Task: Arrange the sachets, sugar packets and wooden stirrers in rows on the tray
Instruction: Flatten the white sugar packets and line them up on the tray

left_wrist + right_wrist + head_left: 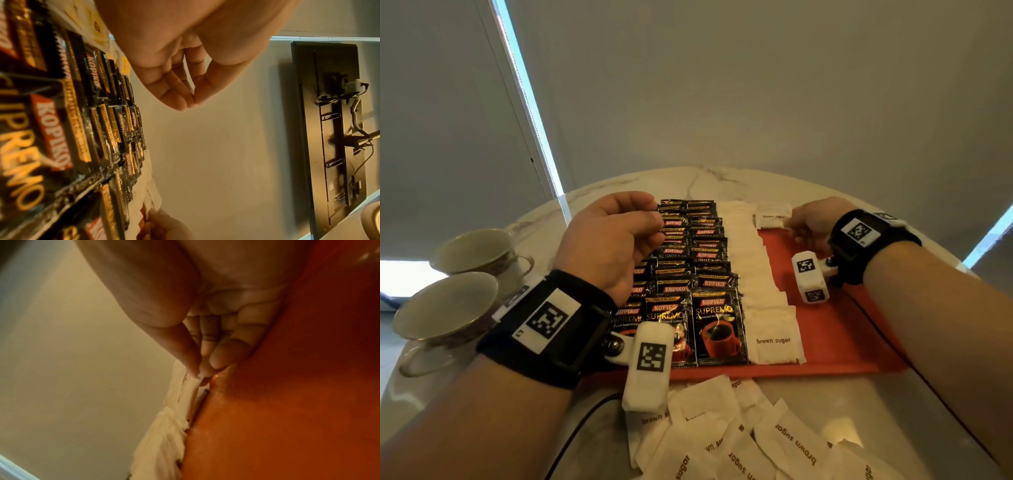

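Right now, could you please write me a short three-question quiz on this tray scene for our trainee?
1. True or false: the right hand pinches a sugar packet at the far end of the red tray.
2. Which does the left hand hold? A) a coffee sachet B) a cup C) nothing
3. Fill in: the loose sugar packets waiting on the table lie on the ___ side of the tray, closest to the person.

Key
1. True: thumb and finger close on its edge.
2. C: its fingers are curled, tips together, above the coffee sachets, empty.
3. near
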